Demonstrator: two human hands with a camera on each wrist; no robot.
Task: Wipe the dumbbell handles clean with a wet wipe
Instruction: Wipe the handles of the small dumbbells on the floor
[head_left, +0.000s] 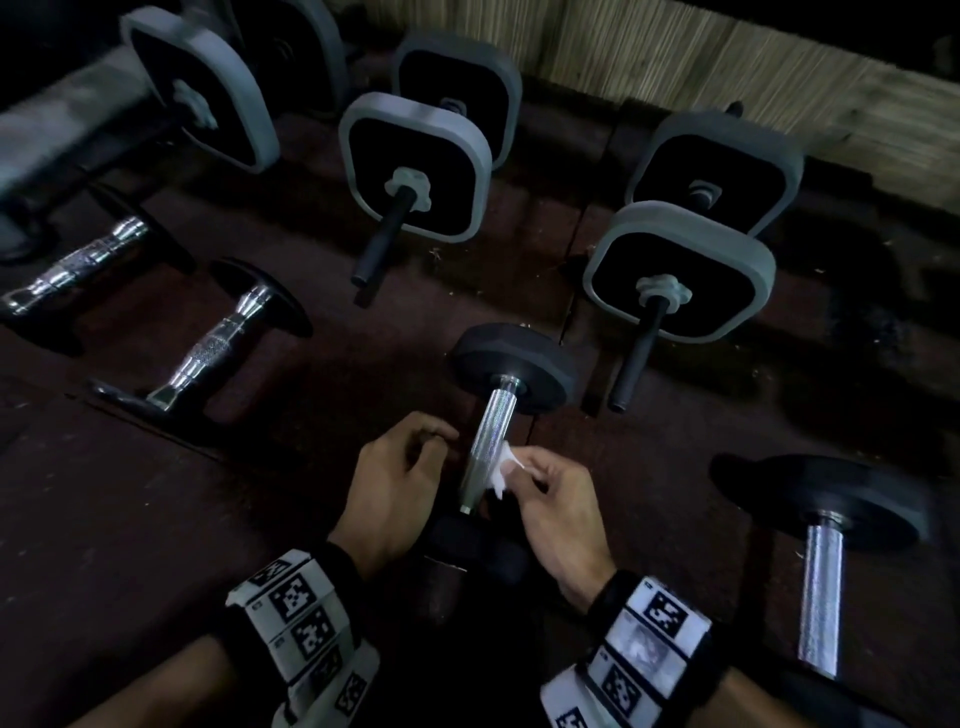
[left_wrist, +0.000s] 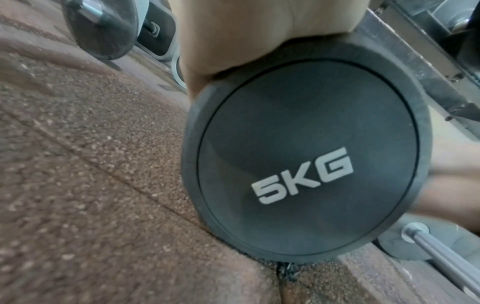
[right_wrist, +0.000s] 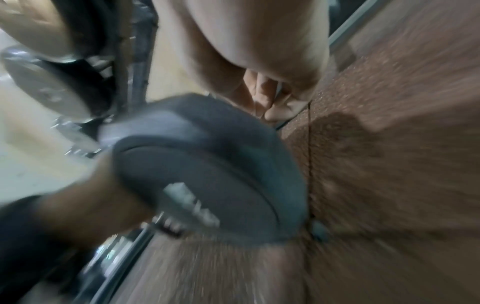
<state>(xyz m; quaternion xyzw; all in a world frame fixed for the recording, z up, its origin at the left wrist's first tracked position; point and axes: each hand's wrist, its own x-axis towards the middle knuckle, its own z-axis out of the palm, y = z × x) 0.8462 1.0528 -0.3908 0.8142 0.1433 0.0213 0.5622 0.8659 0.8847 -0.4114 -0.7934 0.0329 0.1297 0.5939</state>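
Both wrists sit lowest in the head view, each strapped with a band of black-and-white marker tiles. Just beyond them, the right hand (head_left: 550, 499) pinches a small crumpled wet wipe (head_left: 503, 466) between thumb and fingertips, the white wad pressed against the right side of the knurled steel handle (head_left: 485, 447) of the 5 kg dumbbell (head_left: 511, 366). Left hand (head_left: 397, 486) hangs just beside the handle's left side with its fingers loosely curled, holding nothing; whether a fingertip touches the metal cannot be told. This dumbbell lies on the dark reddish rubber floor (head_left: 130, 519), its far round black plate up-frame and its near plate mostly hidden under the two hands — the left wrist view shows that near plate's face (left_wrist: 306, 156) close up, marked "5KG", resting on the speckled floor at a seam between tiles. Right wrist view is blurred; the same plate (right_wrist: 207, 164) and curled fingers (right_wrist: 267, 98) above it show, little more. A second round-plate dumbbell (head_left: 823, 530) lies to the right, well apart. Two chrome-handled dumbbells (head_left: 208, 353) lie at the left. Four grey-rimmed square plates (head_left: 415, 166) on black bars stand farther back, near a pale reed-like wall covering (head_left: 675, 57).
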